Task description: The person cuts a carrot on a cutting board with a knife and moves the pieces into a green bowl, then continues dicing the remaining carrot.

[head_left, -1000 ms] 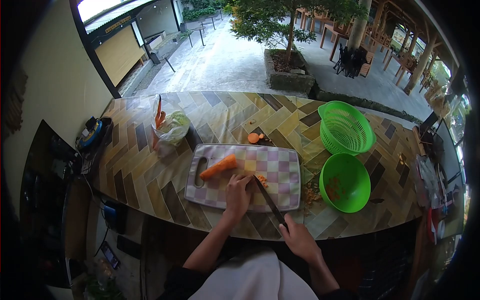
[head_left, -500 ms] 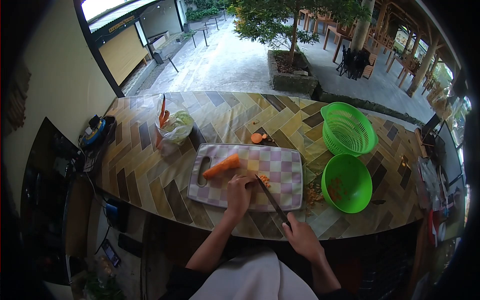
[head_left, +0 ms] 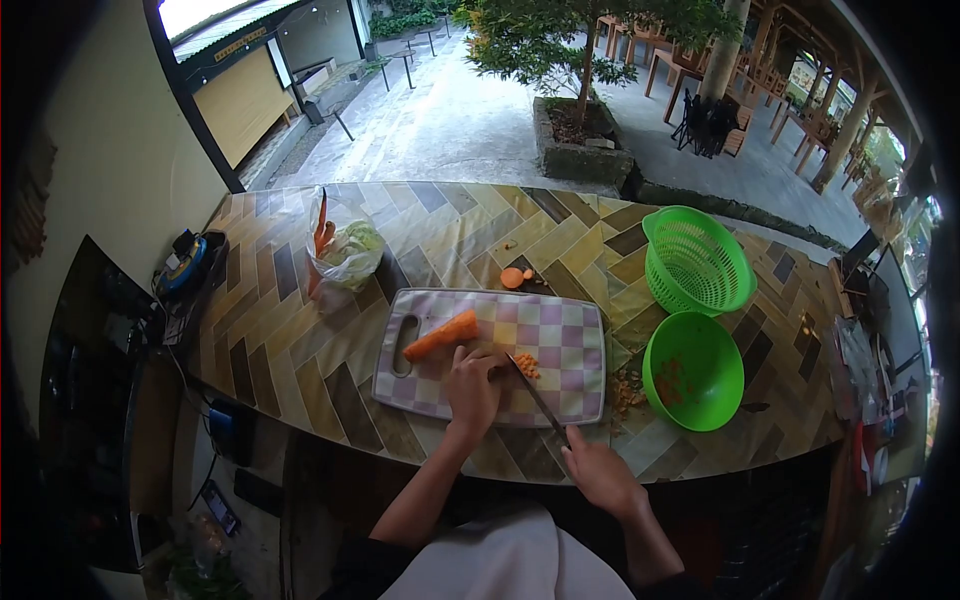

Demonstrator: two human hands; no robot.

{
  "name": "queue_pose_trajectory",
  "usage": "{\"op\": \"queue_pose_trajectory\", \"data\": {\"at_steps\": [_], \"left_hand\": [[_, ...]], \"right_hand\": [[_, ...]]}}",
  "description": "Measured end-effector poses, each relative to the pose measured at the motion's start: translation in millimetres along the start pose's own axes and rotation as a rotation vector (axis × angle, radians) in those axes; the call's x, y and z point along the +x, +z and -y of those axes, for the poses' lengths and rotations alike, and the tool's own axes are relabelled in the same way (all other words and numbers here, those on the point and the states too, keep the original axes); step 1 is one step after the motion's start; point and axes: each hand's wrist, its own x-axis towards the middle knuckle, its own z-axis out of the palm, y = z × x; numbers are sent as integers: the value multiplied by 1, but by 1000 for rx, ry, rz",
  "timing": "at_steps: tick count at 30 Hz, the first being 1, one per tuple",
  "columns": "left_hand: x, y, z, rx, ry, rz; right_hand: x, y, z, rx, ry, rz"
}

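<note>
On the checkered cutting board [head_left: 580, 385], my left hand [head_left: 473, 385] has its fingers bent and pressed down, with what they hold mostly hidden beneath them. My right hand [head_left: 602, 470] grips the handle of a knife [head_left: 541, 402], whose tip is close to the left fingertips. Beside the blade lies a small pile of diced carrot [head_left: 527, 366]. A thick peeled carrot piece [head_left: 441, 336] rests on the board just beyond my left hand, near the board's handle hole.
A green bowl [head_left: 715, 375] with orange bits inside stands right of the board, a green colander [head_left: 698, 262] behind it. Carrot ends [head_left: 512, 278] lie beyond the board. A plastic bag [head_left: 350, 262] with vegetables is at the back left. Scraps [head_left: 627, 392] lie beside the bowl.
The knife and my right hand have shifted slightly to the left. My left hand has moved a little left too, still with bent fingers.
</note>
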Motion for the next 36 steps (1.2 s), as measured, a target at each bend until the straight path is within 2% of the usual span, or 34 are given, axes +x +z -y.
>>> {"op": "queue_pose_trajectory", "data": {"at_steps": [9, 14, 20, 26, 29, 32, 36], "left_hand": [[-5, -2, -1, 71, -10, 18], [-7, 4, 13, 32, 53, -3], [2, -6, 11, -64, -2, 108], [8, -16, 8, -385, -133, 38], [14, -17, 1, -331, 22, -42], [15, -20, -15, -226, 142, -30], [18, -15, -14, -305, 76, 74]], "right_hand": [[-34, 7, 2, -241, 38, -101], [-47, -17, 10, -184, 56, -193], [-38, -9, 6, -65, 59, -335], [-35, 3, -5, -25, 37, -434], [-36, 5, -7, -24, 28, -441], [-38, 6, -8, -30, 11, -459], [-44, 4, -7, -33, 19, -464]]}}
